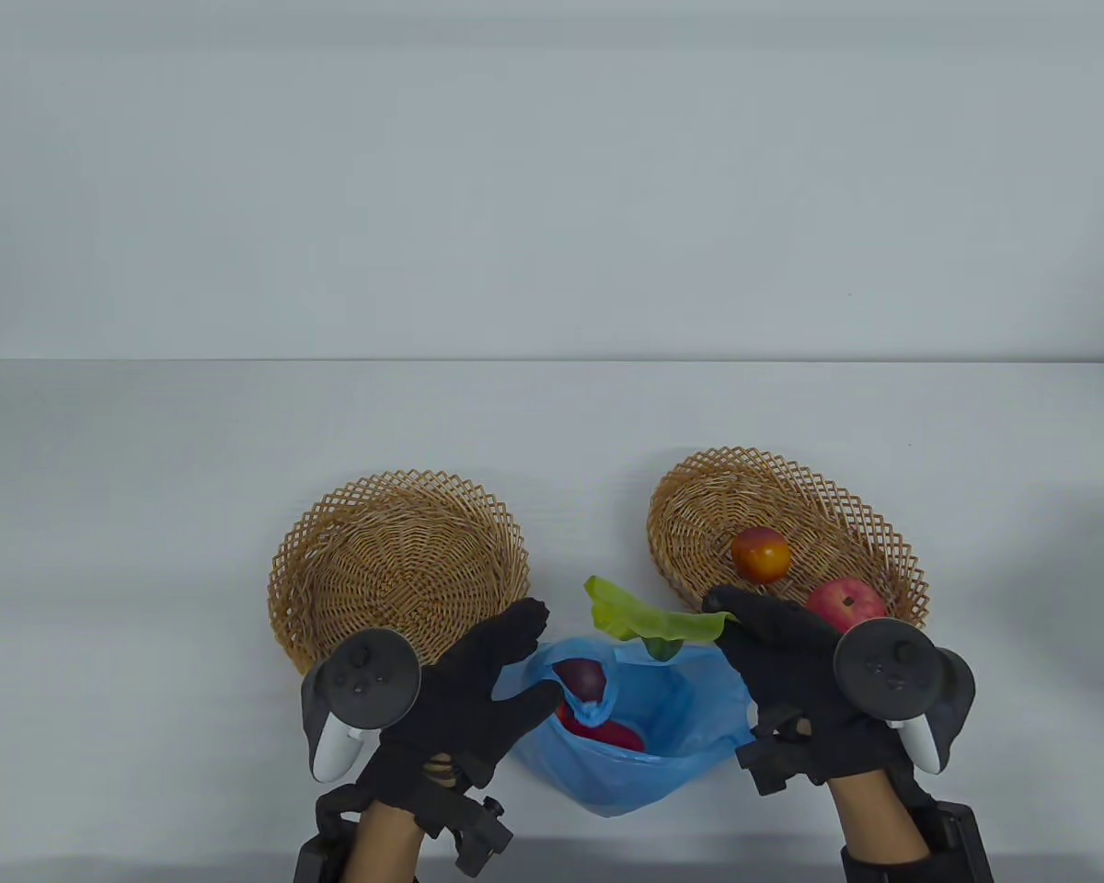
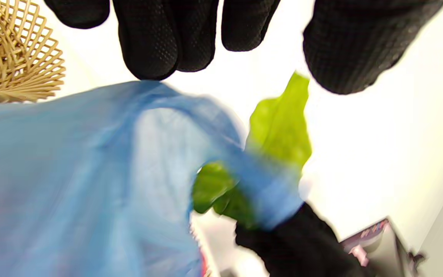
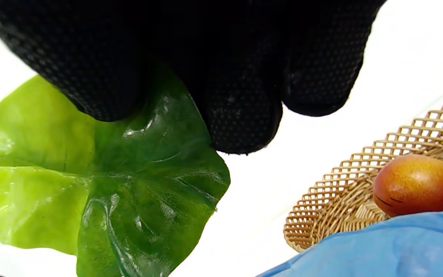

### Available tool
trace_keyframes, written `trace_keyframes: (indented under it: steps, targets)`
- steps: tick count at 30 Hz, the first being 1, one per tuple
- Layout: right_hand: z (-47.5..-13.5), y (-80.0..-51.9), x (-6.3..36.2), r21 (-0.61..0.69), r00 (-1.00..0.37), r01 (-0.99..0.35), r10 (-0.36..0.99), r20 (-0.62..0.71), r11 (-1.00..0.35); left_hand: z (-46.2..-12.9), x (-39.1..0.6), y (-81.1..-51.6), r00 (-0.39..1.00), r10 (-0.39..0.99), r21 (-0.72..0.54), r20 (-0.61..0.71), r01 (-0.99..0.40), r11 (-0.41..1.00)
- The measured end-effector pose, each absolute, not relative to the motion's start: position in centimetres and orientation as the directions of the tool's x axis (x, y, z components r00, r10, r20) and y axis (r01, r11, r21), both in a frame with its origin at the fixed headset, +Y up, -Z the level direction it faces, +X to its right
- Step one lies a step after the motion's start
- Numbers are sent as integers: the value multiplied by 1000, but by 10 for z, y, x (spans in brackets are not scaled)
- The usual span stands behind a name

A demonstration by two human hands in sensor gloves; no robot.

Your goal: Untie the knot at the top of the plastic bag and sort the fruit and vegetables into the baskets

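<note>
Wicker baskets (image 1: 398,561) number two, fruit (image 1: 761,555) in one.

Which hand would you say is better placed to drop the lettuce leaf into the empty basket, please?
The right hand: its fingers already pinch the lettuce leaf. The left hand is nearer the empty basket, but it rests at the blue bag's edge.

a bare recording setup: plain white table (image 1: 147,478) against blank wall (image 1: 552,166).
</note>
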State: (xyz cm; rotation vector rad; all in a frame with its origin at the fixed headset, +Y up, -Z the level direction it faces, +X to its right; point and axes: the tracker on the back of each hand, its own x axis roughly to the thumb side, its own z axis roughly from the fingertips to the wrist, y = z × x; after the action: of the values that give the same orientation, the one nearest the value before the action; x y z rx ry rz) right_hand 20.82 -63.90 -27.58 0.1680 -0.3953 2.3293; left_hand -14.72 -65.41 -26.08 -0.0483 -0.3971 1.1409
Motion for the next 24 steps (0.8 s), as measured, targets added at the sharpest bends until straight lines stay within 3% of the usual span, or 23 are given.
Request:
trace_keyframes:
  steps: [4, 12, 15, 24]
  targets:
    - [-272, -636, 202, -244, -737, -675, 619, 271, -697, -257, -155, -650, 331, 903, -116, 275, -921, 372]
    - [-253, -624, 178, -183, -711, -670, 550, 438, -720, -242, -132, -637, 526, 719, -70, 453, -784, 617]
    - [-244, -619, 171, -170, -679, -688, 542, 495, -706, -239, -130, -632, 571, 685, 17, 452, -774, 633]
    - [-235, -612, 177, -269, -661, -731, 550, 510, -628, -242, -134, -634, 603, 685, 21, 409, -757, 653]
